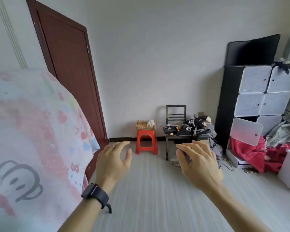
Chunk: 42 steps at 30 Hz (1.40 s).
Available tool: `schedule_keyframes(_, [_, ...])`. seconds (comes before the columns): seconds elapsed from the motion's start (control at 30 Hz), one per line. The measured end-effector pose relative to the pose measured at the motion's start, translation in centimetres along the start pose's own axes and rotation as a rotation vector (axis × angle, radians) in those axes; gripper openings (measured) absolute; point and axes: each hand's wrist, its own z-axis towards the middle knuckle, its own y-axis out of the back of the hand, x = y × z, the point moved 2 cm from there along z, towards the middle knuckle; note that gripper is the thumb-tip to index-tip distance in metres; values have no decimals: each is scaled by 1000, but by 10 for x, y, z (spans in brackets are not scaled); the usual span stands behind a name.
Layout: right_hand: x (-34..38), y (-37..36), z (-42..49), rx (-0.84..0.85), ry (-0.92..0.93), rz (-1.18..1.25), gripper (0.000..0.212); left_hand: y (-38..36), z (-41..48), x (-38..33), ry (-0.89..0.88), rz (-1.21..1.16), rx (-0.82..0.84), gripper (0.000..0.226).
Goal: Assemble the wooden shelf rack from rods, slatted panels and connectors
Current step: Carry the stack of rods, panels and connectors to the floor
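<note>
- The wooden slatted pieces lie on a red plastic stool by the far wall, with white connectors on top of them.
- Left hand, with a black watch at its wrist, hangs in the air, fingers spread, holding nothing.
- Right hand does likewise, fingers loosely extended.
- A cluttered dark chair stands just right of the stool.

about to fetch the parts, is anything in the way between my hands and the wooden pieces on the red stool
Nothing visible. The left hand and right hand are open and empty, and only bare floor lies between them and the wooden pieces on the red stool. The cluttered chair stands beside the stool, off the path.
</note>
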Motion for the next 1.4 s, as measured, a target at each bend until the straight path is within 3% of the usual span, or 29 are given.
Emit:
schedule_keyframes(0.13, [-21, -54, 20, 51, -35, 6, 39, -51, 24, 25, 32, 42, 61, 30])
schedule_keyframes(0.37, [-65, -168, 96, 157, -86, -8, 23, -151, 114, 90, 71, 35, 169, 31])
schedule_keyframes(0.93, [-218, -410, 235, 519, -341, -8, 35, -414, 278, 214, 124, 97, 524, 33])
schedule_keyframes(1.13, [-292, -513, 338, 649, -361, -9, 39, -517, 387, 244, 176, 134, 564, 35])
schedule_keyframes(1.4, [-355, -637, 474, 653, -326, 51, 38, -618, 517, 302, 257, 183, 550, 36])
